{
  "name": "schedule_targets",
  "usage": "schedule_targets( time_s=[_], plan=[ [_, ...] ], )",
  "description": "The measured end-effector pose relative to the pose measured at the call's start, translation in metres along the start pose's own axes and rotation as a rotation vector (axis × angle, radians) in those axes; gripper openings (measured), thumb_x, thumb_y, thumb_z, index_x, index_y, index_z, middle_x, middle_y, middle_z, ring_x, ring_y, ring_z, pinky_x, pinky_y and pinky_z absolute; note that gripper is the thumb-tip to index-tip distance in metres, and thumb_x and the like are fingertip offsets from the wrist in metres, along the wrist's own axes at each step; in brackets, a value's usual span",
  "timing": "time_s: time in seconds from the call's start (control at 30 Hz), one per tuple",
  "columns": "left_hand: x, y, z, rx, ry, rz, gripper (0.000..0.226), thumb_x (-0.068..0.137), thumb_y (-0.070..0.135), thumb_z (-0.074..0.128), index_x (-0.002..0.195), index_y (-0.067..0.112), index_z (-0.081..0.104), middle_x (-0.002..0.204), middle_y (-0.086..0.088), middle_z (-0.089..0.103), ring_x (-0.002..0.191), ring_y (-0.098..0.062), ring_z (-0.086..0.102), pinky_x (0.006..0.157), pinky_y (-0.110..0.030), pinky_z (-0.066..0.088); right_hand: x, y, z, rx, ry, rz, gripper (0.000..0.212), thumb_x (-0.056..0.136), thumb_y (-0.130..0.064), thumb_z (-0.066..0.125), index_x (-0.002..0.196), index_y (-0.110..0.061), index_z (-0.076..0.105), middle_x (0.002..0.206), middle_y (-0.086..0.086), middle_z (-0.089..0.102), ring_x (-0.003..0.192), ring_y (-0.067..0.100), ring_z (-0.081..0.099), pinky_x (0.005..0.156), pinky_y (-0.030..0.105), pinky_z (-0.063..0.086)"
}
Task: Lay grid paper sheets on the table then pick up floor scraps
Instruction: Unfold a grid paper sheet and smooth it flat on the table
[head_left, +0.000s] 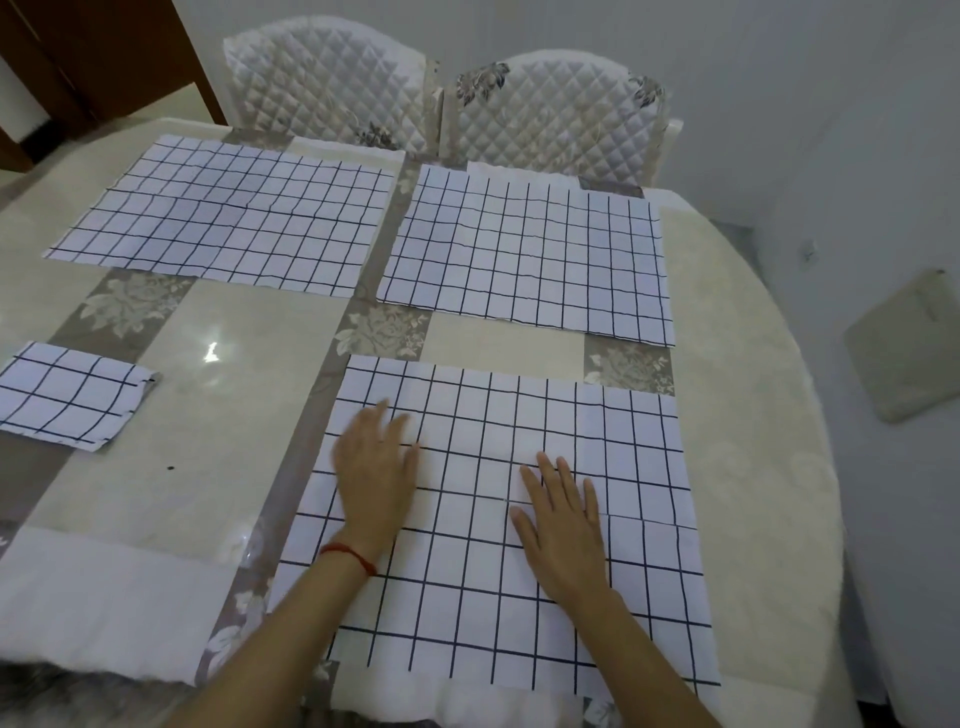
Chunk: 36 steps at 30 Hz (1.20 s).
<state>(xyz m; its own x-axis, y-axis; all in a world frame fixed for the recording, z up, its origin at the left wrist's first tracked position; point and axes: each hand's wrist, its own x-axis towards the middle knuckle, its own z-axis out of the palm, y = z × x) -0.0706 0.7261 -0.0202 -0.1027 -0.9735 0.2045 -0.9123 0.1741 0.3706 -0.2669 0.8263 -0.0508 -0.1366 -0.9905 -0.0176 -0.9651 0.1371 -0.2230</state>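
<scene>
Three white sheets with dark grid lines lie flat on the table (244, 358). One sheet (228, 213) is at the far left, a second sheet (530, 254) at the far right, and the nearest sheet (639, 519) is in front of me. My left hand (376, 473) presses flat on the nearest sheet's left part, fingers straight. My right hand (563, 525) lies flat on its middle, fingers spread. A smaller folded grid piece (67, 395) lies at the table's left edge.
Two quilted white chairs (332, 78) (561, 109) stand behind the table. The round table's right rim (769, 415) curves beside a grey floor (883, 218), where a pale flat cushion (909, 348) lies. A small dark speck (170, 468) sits on the tabletop.
</scene>
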Motion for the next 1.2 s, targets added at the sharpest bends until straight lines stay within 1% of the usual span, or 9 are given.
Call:
schedule_targets(
  time_s=[0.1, 0.2, 0.33, 0.43, 0.53, 0.6, 0.73, 1.0, 1.2],
  plan=[
    [-0.023, 0.035, 0.027, 0.091, -0.223, 0.200, 0.038, 0.085, 0.035, 0.037, 0.117, 0.023, 0.054, 0.133, -0.005, 0.057, 0.127, -0.027, 0.045, 0.099, -0.051, 0.042, 0.010, -0.011, -0.004, 0.031, 0.035, 0.029, 0.048, 0.097, -0.042, 0.017, 0.137, -0.022, 0.036, 0.147, 0.002, 0.039, 0.138, 0.015, 0.019, 0.113, 0.034, 0.000],
    [-0.041, 0.041, 0.049, 0.181, -0.339, 0.214, 0.049, 0.095, 0.047, 0.017, 0.133, 0.026, 0.041, 0.142, -0.001, 0.048, 0.135, -0.022, 0.028, 0.115, -0.049, 0.014, 0.019, -0.012, 0.001, 0.040, -0.008, -0.029, 0.050, 0.097, -0.045, 0.016, 0.139, -0.024, 0.033, 0.149, 0.000, 0.036, 0.139, 0.014, 0.017, 0.113, 0.032, -0.001],
    [-0.044, 0.038, 0.052, 0.228, -0.367, 0.186, 0.060, 0.093, 0.053, 0.005, 0.142, 0.027, 0.028, 0.149, -0.001, 0.037, 0.138, -0.021, 0.018, 0.112, -0.043, -0.002, 0.025, 0.023, -0.002, -0.006, -0.070, -0.111, 0.065, 0.090, -0.060, -0.001, 0.145, -0.031, 0.016, 0.153, -0.011, 0.004, 0.145, 0.012, 0.003, 0.115, 0.031, -0.010],
    [-0.044, 0.040, 0.051, 0.227, -0.346, 0.186, 0.061, 0.092, 0.055, 0.006, 0.143, 0.027, 0.026, 0.150, -0.003, 0.034, 0.139, -0.022, 0.016, 0.112, -0.045, -0.001, 0.025, 0.064, -0.013, 0.020, -0.004, 0.210, 0.079, 0.081, -0.065, -0.014, 0.147, -0.030, 0.012, 0.156, -0.007, 0.000, 0.145, 0.015, 0.000, 0.116, 0.039, -0.005],
    [-0.045, 0.038, 0.053, 0.225, -0.323, 0.196, 0.062, 0.092, 0.056, 0.007, 0.143, 0.027, 0.024, 0.151, -0.003, 0.032, 0.140, -0.023, 0.014, 0.111, -0.047, 0.001, 0.025, 0.071, -0.023, 0.027, 0.006, 0.516, 0.061, 0.094, -0.051, 0.012, 0.147, -0.022, 0.014, 0.158, 0.003, 0.007, 0.146, 0.022, 0.002, 0.118, 0.049, 0.001],
    [-0.046, 0.039, 0.054, 0.226, -0.318, 0.199, 0.062, 0.091, 0.056, 0.008, 0.144, 0.027, 0.023, 0.152, -0.003, 0.030, 0.140, -0.023, 0.012, 0.111, -0.048, 0.001, 0.038, 0.047, -0.027, 0.057, 0.054, 0.451, 0.063, 0.092, -0.050, 0.012, 0.146, -0.018, 0.019, 0.157, 0.006, 0.012, 0.146, 0.024, 0.005, 0.117, 0.048, 0.001],
    [-0.046, 0.039, 0.053, 0.227, -0.316, 0.194, 0.062, 0.091, 0.057, 0.007, 0.144, 0.028, 0.023, 0.152, -0.002, 0.029, 0.140, -0.022, 0.011, 0.111, -0.047, -0.001, 0.061, 0.008, -0.017, 0.042, -0.072, -0.102, 0.075, 0.086, -0.061, -0.009, 0.146, -0.027, 0.019, 0.157, -0.004, 0.011, 0.145, 0.017, 0.005, 0.119, 0.047, 0.004],
    [-0.044, 0.040, 0.052, 0.237, -0.316, 0.196, 0.062, 0.091, 0.057, 0.008, 0.143, 0.027, 0.024, 0.151, -0.003, 0.034, 0.139, -0.024, 0.014, 0.110, -0.047, 0.000, 0.016, 0.089, -0.028, 0.026, 0.042, 0.575, 0.059, 0.095, -0.045, 0.015, 0.147, -0.017, 0.018, 0.158, 0.006, 0.010, 0.146, 0.024, 0.004, 0.117, 0.051, 0.002],
    [-0.045, 0.040, 0.051, 0.234, -0.333, 0.190, 0.063, 0.090, 0.057, 0.008, 0.143, 0.027, 0.024, 0.151, -0.003, 0.032, 0.139, -0.023, 0.013, 0.111, -0.047, 0.000, -0.009, -0.008, 0.006, 0.042, 0.060, 0.178, 0.053, 0.093, -0.044, 0.024, 0.143, -0.023, 0.027, 0.154, 0.003, 0.024, 0.141, 0.015, 0.008, 0.113, 0.033, -0.009]
  ],
)
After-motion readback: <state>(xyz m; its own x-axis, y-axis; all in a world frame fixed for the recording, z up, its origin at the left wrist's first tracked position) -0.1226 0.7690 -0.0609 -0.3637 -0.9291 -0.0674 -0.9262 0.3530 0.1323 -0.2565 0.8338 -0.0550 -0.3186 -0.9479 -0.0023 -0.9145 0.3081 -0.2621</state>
